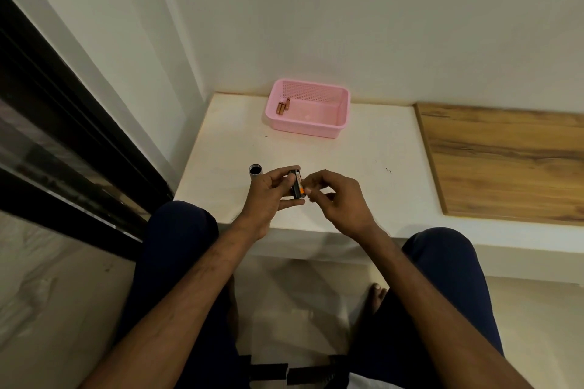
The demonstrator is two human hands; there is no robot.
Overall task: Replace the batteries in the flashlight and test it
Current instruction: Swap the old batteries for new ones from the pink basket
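White ledge; batteries in pink basket; left grip, right grip around black cell.

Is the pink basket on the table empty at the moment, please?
No, a few copper-coloured batteries lie together in the left corner of the pink basket.
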